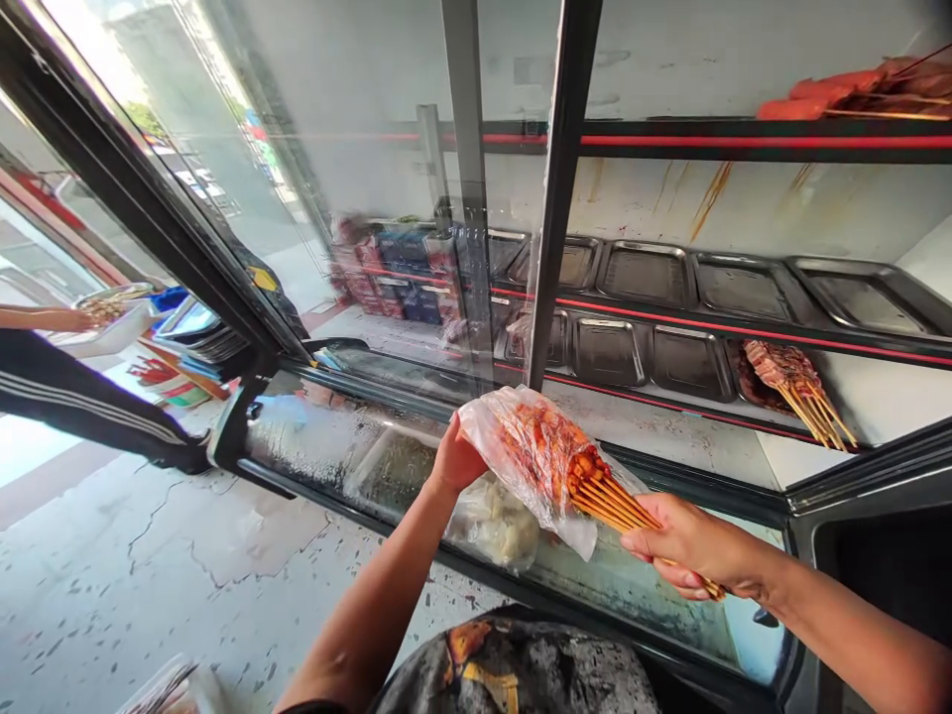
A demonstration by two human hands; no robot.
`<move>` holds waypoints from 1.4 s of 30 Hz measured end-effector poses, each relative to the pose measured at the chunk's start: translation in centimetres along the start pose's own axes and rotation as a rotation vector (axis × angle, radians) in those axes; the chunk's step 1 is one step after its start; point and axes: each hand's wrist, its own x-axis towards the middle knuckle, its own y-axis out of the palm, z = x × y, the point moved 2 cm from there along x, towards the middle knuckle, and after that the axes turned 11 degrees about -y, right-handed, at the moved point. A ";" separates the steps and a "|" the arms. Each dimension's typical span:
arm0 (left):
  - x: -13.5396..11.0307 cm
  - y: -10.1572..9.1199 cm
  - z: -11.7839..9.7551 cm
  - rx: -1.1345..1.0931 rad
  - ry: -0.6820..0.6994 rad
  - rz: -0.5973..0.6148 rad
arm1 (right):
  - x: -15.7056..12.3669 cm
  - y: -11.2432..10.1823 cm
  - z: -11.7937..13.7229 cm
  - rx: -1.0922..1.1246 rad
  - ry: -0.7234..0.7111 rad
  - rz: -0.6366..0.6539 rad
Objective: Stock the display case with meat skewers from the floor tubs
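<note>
My right hand (688,547) is closed round the wooden sticks of a bundle of orange-red meat skewers (572,466). The meat end sits inside a clear plastic bag (521,451). My left hand (455,458) grips the far end of that bag, fingers hidden behind it. Both hands hover over the glass lid of a chest freezer (312,436), in front of an open glass display case.
The display case holds several empty metal trays (644,273), a bunch of skewers (792,382) at right and more skewers on the top shelf (855,89). Another person's arm and a plate of food (104,309) are at far left. Cracked concrete floor (149,555) lies below.
</note>
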 end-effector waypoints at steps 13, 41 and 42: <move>1.6 -7.1 -0.8 0.113 -0.034 -0.245 | -6.2 0.0 -2.0 0.064 0.132 -0.073; -1.8 -9.3 3.2 0.192 -0.276 -0.521 | 15.0 -27.9 -3.9 0.260 -0.451 -1.009; -2.0 -9.0 3.1 0.210 -0.239 -0.549 | 15.5 -28.5 -3.8 0.259 -0.441 -1.013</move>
